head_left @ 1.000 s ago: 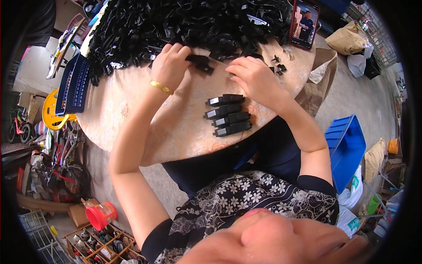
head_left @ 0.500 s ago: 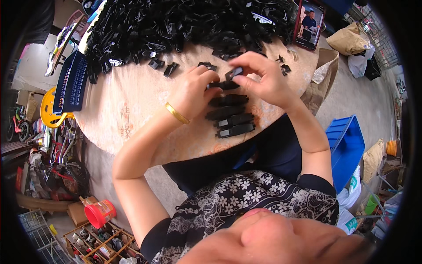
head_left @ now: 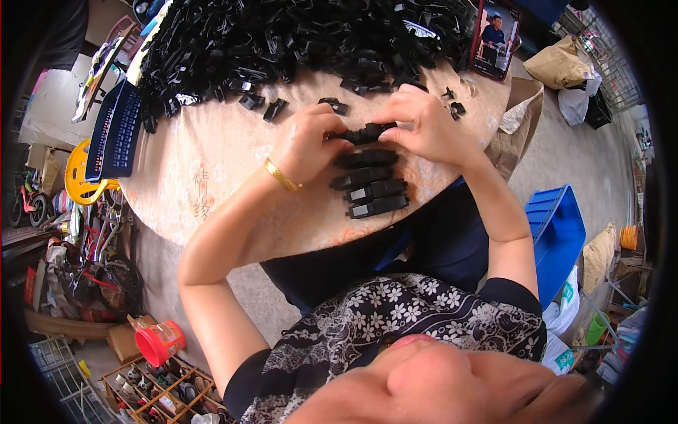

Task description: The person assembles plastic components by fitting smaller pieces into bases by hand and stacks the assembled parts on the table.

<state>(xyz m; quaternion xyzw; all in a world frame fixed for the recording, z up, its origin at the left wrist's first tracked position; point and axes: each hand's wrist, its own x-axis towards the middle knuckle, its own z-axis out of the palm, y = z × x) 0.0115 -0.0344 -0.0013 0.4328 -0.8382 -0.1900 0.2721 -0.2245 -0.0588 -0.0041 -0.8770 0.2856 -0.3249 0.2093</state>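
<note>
My left hand [head_left: 308,141] and my right hand [head_left: 421,126] pinch opposite ends of one black plastic part [head_left: 364,134], held level just above the tabletop. The fingers of both hands are closed on it. Directly below, nearer to me, several similar black plastic parts [head_left: 371,175] lie in a stacked row, side by side. The two nearest of these show a pale grey patch at their left. A loose black piece [head_left: 333,106] rests between my hands, a little farther off. A gold bracelet [head_left: 282,177] is on my left wrist.
A big heap of black plastic pieces [head_left: 282,49] covers the far side of the round, cloth-covered table [head_left: 169,162]. A phone [head_left: 496,39] stands at the far right. A dark blue basket [head_left: 113,134] is at the left edge. A blue crate [head_left: 558,237] stands right of me.
My right hand has brought its small black piece down and left onto the end of the part in my left hand. My left hand has barely moved.
</note>
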